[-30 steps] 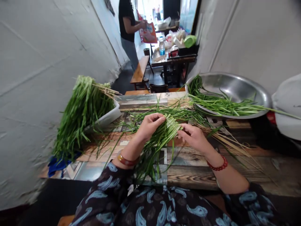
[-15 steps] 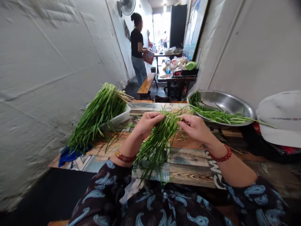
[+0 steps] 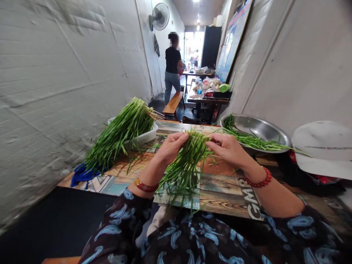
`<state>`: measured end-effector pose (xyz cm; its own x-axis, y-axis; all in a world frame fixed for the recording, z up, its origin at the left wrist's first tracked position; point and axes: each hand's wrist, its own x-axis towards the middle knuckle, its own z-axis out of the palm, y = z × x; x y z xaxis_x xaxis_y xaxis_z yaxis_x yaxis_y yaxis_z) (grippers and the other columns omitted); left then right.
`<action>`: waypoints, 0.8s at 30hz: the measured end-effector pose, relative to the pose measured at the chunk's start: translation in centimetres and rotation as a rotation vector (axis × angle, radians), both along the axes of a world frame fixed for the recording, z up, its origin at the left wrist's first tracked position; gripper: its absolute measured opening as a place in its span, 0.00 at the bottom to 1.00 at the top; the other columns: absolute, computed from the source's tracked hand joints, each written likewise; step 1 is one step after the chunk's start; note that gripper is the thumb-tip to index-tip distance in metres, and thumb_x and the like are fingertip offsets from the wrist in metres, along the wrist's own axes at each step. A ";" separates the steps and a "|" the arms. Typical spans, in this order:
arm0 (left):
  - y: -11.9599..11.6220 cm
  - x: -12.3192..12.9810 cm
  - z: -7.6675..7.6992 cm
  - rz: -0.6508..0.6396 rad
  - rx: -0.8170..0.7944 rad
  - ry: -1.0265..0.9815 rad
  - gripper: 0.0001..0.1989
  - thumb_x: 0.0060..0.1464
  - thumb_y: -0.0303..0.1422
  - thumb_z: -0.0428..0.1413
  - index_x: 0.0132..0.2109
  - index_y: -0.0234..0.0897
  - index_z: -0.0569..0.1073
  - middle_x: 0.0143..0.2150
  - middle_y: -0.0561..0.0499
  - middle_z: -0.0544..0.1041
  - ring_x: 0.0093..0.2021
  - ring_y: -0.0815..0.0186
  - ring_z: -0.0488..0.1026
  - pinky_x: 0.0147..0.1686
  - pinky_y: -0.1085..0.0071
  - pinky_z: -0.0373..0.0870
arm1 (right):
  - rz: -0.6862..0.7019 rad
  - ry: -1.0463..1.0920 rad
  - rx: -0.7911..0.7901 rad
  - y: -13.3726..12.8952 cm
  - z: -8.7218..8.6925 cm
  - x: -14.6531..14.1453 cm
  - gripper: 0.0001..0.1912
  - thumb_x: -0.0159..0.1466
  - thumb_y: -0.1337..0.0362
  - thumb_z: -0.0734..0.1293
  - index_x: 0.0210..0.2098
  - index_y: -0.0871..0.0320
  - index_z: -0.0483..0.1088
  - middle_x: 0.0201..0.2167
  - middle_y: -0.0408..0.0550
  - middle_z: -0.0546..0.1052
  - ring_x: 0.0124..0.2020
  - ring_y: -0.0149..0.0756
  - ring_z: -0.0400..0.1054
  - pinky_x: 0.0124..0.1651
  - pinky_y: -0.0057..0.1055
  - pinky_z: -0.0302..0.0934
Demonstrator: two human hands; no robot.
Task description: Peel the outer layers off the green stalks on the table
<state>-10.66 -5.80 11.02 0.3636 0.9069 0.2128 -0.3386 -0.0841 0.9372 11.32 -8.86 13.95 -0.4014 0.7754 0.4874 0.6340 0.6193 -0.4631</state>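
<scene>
A bunch of long green stalks (image 3: 187,165) hangs over the table between my hands, its pale ends up. My left hand (image 3: 172,146) is closed on the bunch's left side, thumb and fingers pinched at the top. On the right side, my right hand (image 3: 226,147) pinches at the top ends of the same bunch. A larger heap of green stalks (image 3: 121,132) lies in a white tray (image 3: 147,137) to the left. To the right, a steel basin (image 3: 271,129) holds more green stalks (image 3: 255,141).
The patterned wooden table (image 3: 222,194) carries loose green bits, a blue cloth (image 3: 85,175) and a white cap (image 3: 324,145). Beyond it are a bench (image 3: 173,103), another table with a bottle (image 3: 199,89) and a person (image 3: 172,69) standing.
The view has tilted up slightly. The person in the background has turned away and stands farther off. Both hands keep hold of the bunch, almost unmoved.
</scene>
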 end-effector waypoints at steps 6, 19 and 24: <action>-0.6 -0.3 0.2 0.045 -0.007 -0.052 0.18 0.47 0.45 0.68 0.27 0.31 0.78 0.23 0.52 0.74 0.25 0.71 0.68 0.28 0.75 0.65 | 0.023 -0.028 0.043 -0.2 0.7 -1.1 0.14 0.66 0.63 0.62 0.24 0.58 0.66 0.21 0.42 0.70 0.25 0.30 0.61 0.32 0.29 0.51; -0.3 -1.9 -0.1 -0.106 -0.020 -0.008 0.17 0.44 0.37 0.71 0.39 0.32 0.82 0.35 0.45 0.83 0.33 0.63 0.78 0.39 0.69 0.74 | 0.106 -0.003 -0.016 0.3 2.3 -2.8 0.09 0.65 0.63 0.67 0.42 0.60 0.75 0.27 0.43 0.77 0.26 0.29 0.67 0.31 0.28 0.58; 0.1 -2.8 0.1 -0.030 -0.036 -0.083 0.18 0.43 0.39 0.71 0.38 0.31 0.82 0.33 0.46 0.82 0.31 0.64 0.78 0.37 0.68 0.75 | 0.081 -0.083 0.101 0.9 2.8 -1.7 0.10 0.67 0.63 0.65 0.41 0.58 0.77 0.31 0.46 0.80 0.30 0.33 0.72 0.37 0.30 0.62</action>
